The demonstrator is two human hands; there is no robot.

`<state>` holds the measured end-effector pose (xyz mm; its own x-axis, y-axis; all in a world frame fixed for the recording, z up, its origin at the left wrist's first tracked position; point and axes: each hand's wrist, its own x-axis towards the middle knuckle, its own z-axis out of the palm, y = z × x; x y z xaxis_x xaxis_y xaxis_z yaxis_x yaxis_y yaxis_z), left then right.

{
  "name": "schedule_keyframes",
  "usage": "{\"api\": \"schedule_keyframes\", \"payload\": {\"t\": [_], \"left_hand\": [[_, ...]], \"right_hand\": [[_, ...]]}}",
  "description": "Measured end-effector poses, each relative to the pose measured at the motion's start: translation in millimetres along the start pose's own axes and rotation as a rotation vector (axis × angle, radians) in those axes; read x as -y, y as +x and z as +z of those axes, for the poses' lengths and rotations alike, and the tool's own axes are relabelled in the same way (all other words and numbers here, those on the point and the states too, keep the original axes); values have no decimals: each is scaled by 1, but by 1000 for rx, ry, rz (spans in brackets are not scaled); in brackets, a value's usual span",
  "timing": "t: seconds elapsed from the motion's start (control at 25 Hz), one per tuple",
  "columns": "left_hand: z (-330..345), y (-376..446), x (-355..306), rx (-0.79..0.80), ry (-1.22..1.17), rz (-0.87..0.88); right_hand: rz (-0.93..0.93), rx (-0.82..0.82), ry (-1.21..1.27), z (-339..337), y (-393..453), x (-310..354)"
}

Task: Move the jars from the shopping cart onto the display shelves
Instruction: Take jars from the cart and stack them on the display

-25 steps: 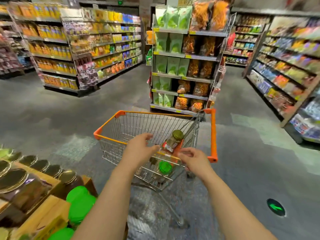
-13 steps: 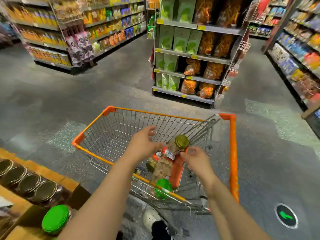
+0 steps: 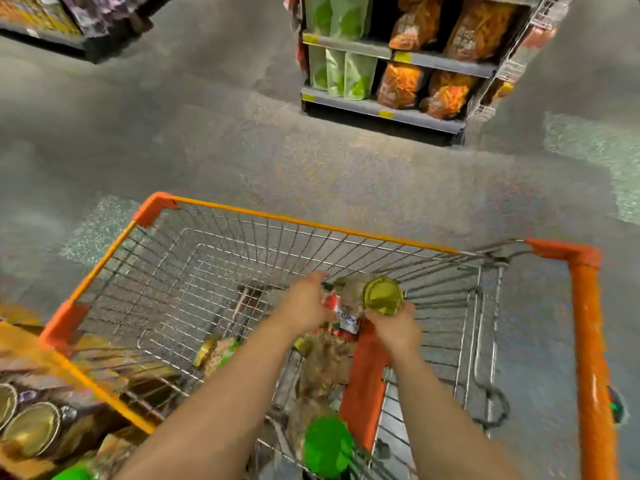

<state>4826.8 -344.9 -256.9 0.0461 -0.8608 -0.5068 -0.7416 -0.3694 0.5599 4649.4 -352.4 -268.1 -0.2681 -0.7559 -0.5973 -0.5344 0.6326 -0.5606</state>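
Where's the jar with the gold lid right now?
In the head view, the gold-lidded jar sits right of centre over the shopping cart, between the left hand and right hand.

The shopping cart (image 3: 242, 289) is bare wire metal with glossy orange plastic trim; the jar (image 3: 349, 306) has a shiny gold metal lid (image 3: 382, 295); the floor (image 3: 173, 133) looks matt, speckled

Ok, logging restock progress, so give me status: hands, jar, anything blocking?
Left hand and right hand both on gold-lidded jar, in shopping cart. Green-lidded jar beneath. Nothing blocking the lift.
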Motion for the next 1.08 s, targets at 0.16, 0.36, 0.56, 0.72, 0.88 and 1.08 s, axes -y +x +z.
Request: {"api": "schedule_keyframes", "payload": {"t": [0.16,0.36,0.56,0.72,0.88,1.08], "left_hand": [[33,66,5,134,76,36],[57,114,1,227,135,169],[65,127,5,239,276,265],[67,116,12,135,353,355],[51,93,18,28,366,350],[-11,15,15,-242,297,217]], "right_hand": [[85,-29,52,26,37,-3],[115,-80,33,32,52,-10],[118,-69,26,29,53,-8],[109,-39,11,26,47,-7],[33,24,-4,14,30,6],[-248,101,-103,0,-23,54]]}}
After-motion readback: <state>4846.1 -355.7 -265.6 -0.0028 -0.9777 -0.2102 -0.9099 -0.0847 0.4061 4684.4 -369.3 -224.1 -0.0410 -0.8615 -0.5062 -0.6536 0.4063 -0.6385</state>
